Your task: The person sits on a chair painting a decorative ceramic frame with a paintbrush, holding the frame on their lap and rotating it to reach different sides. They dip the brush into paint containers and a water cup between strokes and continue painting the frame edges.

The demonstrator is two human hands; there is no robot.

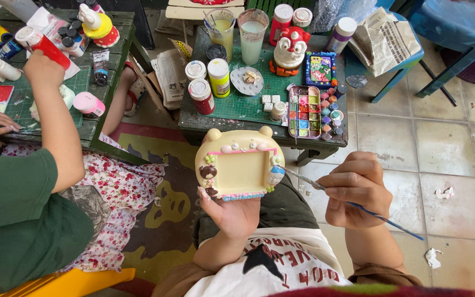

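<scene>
Left hand [232, 212] cups a cream plaster frame [240, 163] from below, grip closed on its bottom edge; fingers mostly hidden behind it. Right hand [353, 190] pinches a blue brush [358, 206], tip touching the frame's right side. The frame sits above the lap, before the bench [193, 124]. Beyond: paint palette [304, 111], paint bottles [210, 82], two cups of water [237, 30]. Another person's arm [56, 121] at left, face cut off.

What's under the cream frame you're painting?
The left hand is under the cream frame, palm supporting its bottom edge. Below that, dark trousers show. The left hand's fingers behind the frame are covered. The right hand touches a paintbrush to its right side.
</scene>
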